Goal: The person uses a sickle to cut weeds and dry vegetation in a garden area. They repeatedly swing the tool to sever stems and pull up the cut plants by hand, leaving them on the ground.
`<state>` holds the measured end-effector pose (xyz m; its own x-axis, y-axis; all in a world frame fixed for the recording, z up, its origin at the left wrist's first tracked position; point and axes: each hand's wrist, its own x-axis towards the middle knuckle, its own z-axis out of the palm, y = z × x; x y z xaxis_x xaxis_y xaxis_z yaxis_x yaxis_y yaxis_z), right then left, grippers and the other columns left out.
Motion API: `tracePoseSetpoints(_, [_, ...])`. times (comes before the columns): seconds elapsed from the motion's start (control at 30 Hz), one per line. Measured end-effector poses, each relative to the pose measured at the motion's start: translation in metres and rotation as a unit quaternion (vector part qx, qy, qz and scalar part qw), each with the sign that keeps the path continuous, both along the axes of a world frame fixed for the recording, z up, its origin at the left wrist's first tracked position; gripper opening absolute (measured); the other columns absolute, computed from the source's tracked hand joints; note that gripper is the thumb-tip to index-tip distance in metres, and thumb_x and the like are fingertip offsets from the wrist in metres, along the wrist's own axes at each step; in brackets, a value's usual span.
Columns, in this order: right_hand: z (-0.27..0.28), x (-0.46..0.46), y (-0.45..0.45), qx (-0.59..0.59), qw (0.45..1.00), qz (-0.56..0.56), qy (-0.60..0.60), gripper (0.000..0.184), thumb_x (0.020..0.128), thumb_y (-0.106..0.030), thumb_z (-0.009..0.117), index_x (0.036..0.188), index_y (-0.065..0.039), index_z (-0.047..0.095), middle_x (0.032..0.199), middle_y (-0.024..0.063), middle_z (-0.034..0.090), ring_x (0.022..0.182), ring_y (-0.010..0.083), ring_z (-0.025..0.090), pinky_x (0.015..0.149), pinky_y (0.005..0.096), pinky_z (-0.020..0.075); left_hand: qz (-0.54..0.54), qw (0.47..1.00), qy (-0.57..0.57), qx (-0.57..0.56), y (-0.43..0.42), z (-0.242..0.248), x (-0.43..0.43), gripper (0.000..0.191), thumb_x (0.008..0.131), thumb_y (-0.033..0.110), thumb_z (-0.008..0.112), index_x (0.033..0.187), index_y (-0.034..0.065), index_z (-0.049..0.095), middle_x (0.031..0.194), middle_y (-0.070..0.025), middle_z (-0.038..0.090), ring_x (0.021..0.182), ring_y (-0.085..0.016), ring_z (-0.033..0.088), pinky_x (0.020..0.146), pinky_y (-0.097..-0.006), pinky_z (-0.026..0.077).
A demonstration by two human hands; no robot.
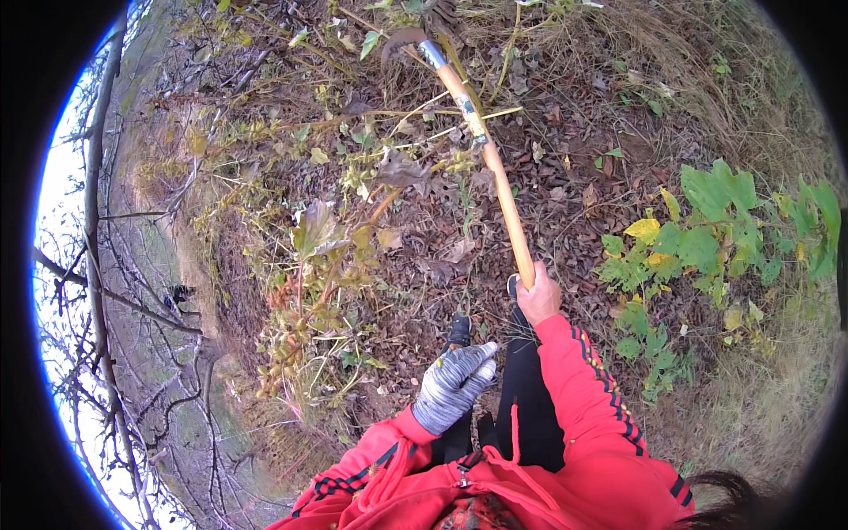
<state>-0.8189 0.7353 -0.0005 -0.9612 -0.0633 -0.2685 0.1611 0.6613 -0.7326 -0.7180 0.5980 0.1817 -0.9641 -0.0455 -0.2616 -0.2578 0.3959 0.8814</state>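
Observation:
My bare right hand (539,295) grips the lower end of a long, pale wooden handle (505,199) belonging to a sickle. Its dark curved blade (401,41) joins a metal collar at the far end, among weed stems at the top of the view. A worn printed label wraps the handle. My left hand (454,385), in a grey knit glove, is in front of my body with its fingers bent near the thumb. Nothing shows in it, though its palm side is hidden. Beyond it to the left grow weeds with spiny burs (285,344).
Fallen leaves (570,192) cover the ground around my dark shoes (460,328). A green and yellow leafy plant (709,232) grows at the right. Bare tree branches (99,265) cross the left side. Dry grass (748,424) lies at the lower right.

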Motion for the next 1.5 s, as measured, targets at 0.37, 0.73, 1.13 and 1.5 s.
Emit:
tracePoseSetpoints(0.37, [0.022,0.094,0.06,-0.259,0.902,-0.263,-0.224,0.021,0.073,-0.006,0.065,0.085,-0.003,0.048,0.068,0.0014,0.045,0.061,0.013,0.044,0.057,0.0255,0.0414,0.036,0.995,-0.071,0.063,0.002,-0.015,-0.001,0.029,0.083,0.001,0.06,0.112,0.0024,0.058,0.107,-0.0081,0.062,0.1,-0.015,0.058,0.087,-0.0262,0.045])
tracePoseSetpoints(0.73, [-0.042,0.001,-0.002,-0.384,0.812,-0.328,-0.294,0.022,0.076,-0.007,0.061,0.084,-0.006,0.04,0.054,0.0015,0.042,0.035,0.0121,0.042,0.03,0.0274,0.0359,0.108,0.973,-0.172,0.106,0.02,-0.061,-0.035,0.034,0.084,0.006,0.061,0.116,-0.0009,0.054,0.102,-0.0082,0.063,0.093,-0.01,0.057,0.081,-0.0234,0.046])
tracePoseSetpoints(1.13, [-0.059,-0.032,-0.066,-0.416,0.799,-0.298,-0.315,0.023,0.072,-0.008,0.061,0.083,-0.004,0.041,0.055,0.0023,0.044,0.037,0.0135,0.045,0.033,0.0287,0.0382,0.123,0.988,-0.041,0.084,0.023,-0.044,-0.058,0.033,0.081,0.002,0.062,0.113,0.0013,0.057,0.097,-0.0073,0.064,0.089,-0.012,0.06,0.077,-0.0243,0.048])
tracePoseSetpoints(1.5, [-0.024,0.02,-0.038,-0.394,0.797,-0.358,-0.286,0.021,0.077,-0.005,0.058,0.085,-0.007,0.039,0.055,0.0018,0.044,0.034,0.0117,0.042,0.03,0.0259,0.0356,0.008,0.988,0.096,-0.121,0.011,-0.004,-0.073,0.035,0.079,0.0,0.064,0.113,0.004,0.057,0.1,-0.01,0.063,0.093,-0.02,0.06,0.08,-0.0304,0.048])
